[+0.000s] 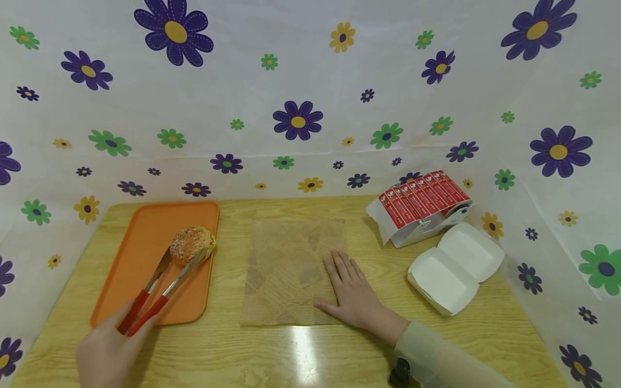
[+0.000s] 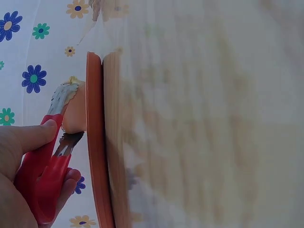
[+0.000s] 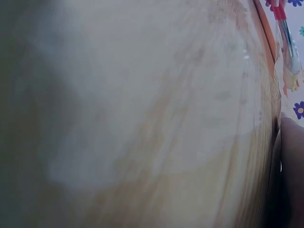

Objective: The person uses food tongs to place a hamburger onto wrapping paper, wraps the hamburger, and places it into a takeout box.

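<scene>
My left hand (image 1: 112, 345) grips red-handled metal tongs (image 1: 154, 307) low over the orange tray (image 1: 140, 242). The tongs' tips lie on either side of a burger (image 1: 190, 243) with a seeded bun, at the tray's right side. In the left wrist view, thumb and fingers wrap the red handles and the tips flank the bun (image 2: 75, 111). My right hand (image 1: 354, 296) lies flat, fingers spread, on the right edge of a brown printed sheet of wrapping paper (image 1: 281, 269). In the right wrist view only a dark part of that hand (image 3: 292, 161) shows at the edge.
An open white clamshell box (image 1: 443, 277) sits at the right of the wooden table (image 1: 233, 355). Behind it stands a white holder with several red packets (image 1: 422, 196). A flower-printed white sheet (image 1: 252, 86) hangs around the back and sides.
</scene>
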`<action>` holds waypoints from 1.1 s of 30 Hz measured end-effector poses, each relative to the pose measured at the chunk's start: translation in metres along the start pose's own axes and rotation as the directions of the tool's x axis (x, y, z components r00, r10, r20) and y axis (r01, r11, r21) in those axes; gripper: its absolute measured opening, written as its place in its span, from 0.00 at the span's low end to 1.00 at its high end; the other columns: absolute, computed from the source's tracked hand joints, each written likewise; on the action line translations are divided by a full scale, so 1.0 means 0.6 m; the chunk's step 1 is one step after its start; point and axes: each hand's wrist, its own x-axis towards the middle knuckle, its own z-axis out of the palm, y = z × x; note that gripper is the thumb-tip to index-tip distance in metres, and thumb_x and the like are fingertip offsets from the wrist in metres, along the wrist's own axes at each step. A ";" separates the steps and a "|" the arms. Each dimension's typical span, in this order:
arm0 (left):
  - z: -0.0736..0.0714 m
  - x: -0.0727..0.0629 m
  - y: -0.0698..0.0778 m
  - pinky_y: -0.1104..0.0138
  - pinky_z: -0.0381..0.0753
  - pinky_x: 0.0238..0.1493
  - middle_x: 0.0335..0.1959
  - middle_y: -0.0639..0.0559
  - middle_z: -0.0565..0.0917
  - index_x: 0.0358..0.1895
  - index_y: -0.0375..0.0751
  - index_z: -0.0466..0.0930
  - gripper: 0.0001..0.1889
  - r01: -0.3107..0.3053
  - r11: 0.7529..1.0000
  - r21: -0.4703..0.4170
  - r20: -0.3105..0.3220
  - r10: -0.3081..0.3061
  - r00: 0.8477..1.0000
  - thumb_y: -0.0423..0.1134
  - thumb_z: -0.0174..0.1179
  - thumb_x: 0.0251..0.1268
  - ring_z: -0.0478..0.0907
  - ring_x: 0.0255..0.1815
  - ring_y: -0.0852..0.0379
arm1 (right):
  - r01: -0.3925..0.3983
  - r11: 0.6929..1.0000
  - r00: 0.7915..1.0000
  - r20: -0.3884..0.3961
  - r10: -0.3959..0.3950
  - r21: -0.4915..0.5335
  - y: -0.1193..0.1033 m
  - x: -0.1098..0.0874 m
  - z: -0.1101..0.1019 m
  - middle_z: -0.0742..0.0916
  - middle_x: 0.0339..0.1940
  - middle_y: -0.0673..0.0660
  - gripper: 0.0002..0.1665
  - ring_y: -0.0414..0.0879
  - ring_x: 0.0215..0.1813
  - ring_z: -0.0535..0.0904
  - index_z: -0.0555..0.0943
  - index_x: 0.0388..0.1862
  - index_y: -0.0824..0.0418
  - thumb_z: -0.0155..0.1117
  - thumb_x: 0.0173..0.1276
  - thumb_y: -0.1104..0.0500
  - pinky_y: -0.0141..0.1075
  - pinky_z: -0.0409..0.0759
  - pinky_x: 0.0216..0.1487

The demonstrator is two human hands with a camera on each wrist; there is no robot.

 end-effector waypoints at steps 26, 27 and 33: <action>0.031 0.002 0.069 0.68 0.66 0.16 0.27 0.29 0.88 0.55 0.29 0.88 0.36 -0.261 0.961 -0.086 -0.163 0.245 0.956 0.37 0.87 0.35 0.78 0.16 0.43 | 0.001 1.000 1.000 0.006 -0.001 0.005 0.002 0.000 0.002 0.53 0.89 0.69 0.63 0.65 0.89 0.49 0.49 0.89 0.64 0.52 0.75 0.22 0.64 0.56 0.86; 0.034 0.002 0.073 0.68 0.67 0.17 0.27 0.29 0.88 0.55 0.29 0.89 0.36 -0.268 0.959 -0.089 -0.162 0.252 0.954 0.37 0.87 0.35 0.79 0.16 0.43 | 0.002 1.000 1.000 0.006 -0.002 0.011 0.002 0.000 0.002 0.54 0.89 0.69 0.63 0.65 0.89 0.49 0.50 0.89 0.64 0.52 0.75 0.23 0.64 0.57 0.86; 0.050 -0.002 0.104 0.70 0.68 0.18 0.31 0.31 0.91 0.55 0.33 0.90 0.35 -0.277 0.953 -0.120 -0.122 0.263 0.957 0.39 0.89 0.35 0.81 0.18 0.45 | -0.003 1.000 1.000 0.014 0.003 0.018 -0.001 0.000 -0.004 0.54 0.89 0.70 0.62 0.65 0.89 0.49 0.50 0.88 0.65 0.56 0.74 0.25 0.64 0.56 0.86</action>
